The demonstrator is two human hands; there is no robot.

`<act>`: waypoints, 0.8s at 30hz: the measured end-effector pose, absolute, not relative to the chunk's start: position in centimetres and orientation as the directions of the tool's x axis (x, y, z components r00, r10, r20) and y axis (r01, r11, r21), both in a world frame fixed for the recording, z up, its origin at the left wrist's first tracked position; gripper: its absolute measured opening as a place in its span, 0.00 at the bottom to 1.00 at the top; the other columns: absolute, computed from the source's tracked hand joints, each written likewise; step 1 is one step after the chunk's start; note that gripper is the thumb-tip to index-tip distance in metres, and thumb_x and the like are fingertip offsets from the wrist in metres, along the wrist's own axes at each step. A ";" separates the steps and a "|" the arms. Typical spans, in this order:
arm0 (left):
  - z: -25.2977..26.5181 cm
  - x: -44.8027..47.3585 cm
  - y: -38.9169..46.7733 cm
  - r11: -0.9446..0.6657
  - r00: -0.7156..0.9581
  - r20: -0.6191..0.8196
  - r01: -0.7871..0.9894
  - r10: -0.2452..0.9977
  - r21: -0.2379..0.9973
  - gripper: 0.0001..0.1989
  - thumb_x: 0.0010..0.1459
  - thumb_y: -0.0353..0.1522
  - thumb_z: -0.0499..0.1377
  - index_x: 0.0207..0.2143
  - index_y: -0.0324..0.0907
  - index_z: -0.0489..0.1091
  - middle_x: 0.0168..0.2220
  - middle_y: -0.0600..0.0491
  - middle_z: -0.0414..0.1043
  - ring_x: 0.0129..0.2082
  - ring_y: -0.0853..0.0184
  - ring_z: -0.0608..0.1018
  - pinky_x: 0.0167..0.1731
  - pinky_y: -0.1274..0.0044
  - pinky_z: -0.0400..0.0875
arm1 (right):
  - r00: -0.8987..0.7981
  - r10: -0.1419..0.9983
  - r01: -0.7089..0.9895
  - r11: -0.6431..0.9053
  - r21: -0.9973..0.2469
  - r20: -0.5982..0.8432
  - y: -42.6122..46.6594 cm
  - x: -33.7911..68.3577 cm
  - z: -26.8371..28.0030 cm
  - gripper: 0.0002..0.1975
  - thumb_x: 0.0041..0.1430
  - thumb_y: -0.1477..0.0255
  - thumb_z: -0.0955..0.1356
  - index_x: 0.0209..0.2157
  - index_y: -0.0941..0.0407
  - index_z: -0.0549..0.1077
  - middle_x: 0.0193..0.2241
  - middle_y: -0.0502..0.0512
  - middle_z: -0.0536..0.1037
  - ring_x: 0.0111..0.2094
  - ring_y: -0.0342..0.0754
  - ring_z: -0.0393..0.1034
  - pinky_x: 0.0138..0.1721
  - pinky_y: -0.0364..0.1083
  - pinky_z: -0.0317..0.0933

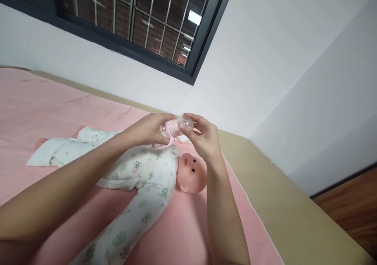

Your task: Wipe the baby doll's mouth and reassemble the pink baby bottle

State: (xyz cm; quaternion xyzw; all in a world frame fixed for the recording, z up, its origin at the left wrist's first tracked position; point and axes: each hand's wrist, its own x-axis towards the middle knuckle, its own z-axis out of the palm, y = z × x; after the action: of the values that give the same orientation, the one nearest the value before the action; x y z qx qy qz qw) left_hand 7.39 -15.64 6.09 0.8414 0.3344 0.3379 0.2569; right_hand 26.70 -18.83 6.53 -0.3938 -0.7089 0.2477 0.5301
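A pink baby bottle (173,127) with a clear domed cap (186,122) and a looped handle is held sideways above the doll's chest. My left hand (151,129) is wrapped around the bottle's body. The fingers and thumb of my right hand (204,133) pinch the clear cap at the other end. Beneath my hands a baby doll (193,172) lies on its back, its head to the right. The doll wears a white outfit (147,174) printed with green animals. My left forearm covers part of its body.
A pink sheet (182,225) lies under the doll on a pale wooden surface (259,194). Behind it rise a white wall (118,76) and a dark-framed window (188,74) with metal bars. Something white (183,139) lies behind the bottle, mostly hidden.
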 end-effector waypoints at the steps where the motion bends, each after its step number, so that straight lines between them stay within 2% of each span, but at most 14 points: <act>1: 6.1 7.4 -15.6 -0.644 0.548 0.396 0.390 0.737 0.658 0.28 0.42 0.29 0.58 0.49 0.45 0.73 0.36 0.54 0.75 0.30 0.65 0.76 0.19 0.82 0.66 | -0.129 0.823 0.293 0.564 -0.772 0.553 -18.8 26.7 6.5 0.27 0.48 0.53 0.76 0.48 0.51 0.77 0.48 0.57 0.79 0.48 0.54 0.75 0.48 0.55 0.73; 5: 6.0 7.2 -15.3 -0.629 0.549 0.381 0.383 0.744 0.677 0.27 0.41 0.29 0.59 0.48 0.45 0.74 0.36 0.54 0.75 0.29 0.65 0.75 0.18 0.83 0.66 | -0.121 0.835 0.289 0.548 -0.785 0.538 -18.8 26.6 6.5 0.28 0.47 0.52 0.77 0.48 0.52 0.77 0.48 0.57 0.79 0.48 0.54 0.75 0.47 0.54 0.74; 16: 6.0 7.0 -15.1 -0.619 0.586 0.358 0.333 0.727 0.711 0.35 0.40 0.28 0.59 0.55 0.49 0.72 0.37 0.54 0.76 0.29 0.66 0.74 0.18 0.83 0.66 | -0.145 0.835 0.309 0.547 -0.778 0.530 -18.9 27.3 6.7 0.26 0.50 0.54 0.76 0.49 0.51 0.77 0.47 0.57 0.80 0.44 0.52 0.76 0.45 0.53 0.74; 24: 6.3 7.3 -15.5 -0.601 0.526 0.369 0.385 0.766 0.700 0.29 0.41 0.30 0.59 0.50 0.45 0.74 0.34 0.53 0.75 0.27 0.64 0.75 0.18 0.80 0.67 | -0.090 0.815 0.301 0.571 -0.764 0.573 -18.8 27.1 6.7 0.26 0.51 0.53 0.75 0.49 0.50 0.76 0.50 0.56 0.78 0.48 0.52 0.75 0.49 0.53 0.72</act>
State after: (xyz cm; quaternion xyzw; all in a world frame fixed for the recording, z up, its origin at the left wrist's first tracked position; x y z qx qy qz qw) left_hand 7.26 -15.52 6.33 0.8274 0.3479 0.3407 0.2797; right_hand 27.11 -18.84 6.66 -0.3986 -0.6994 0.2360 0.5443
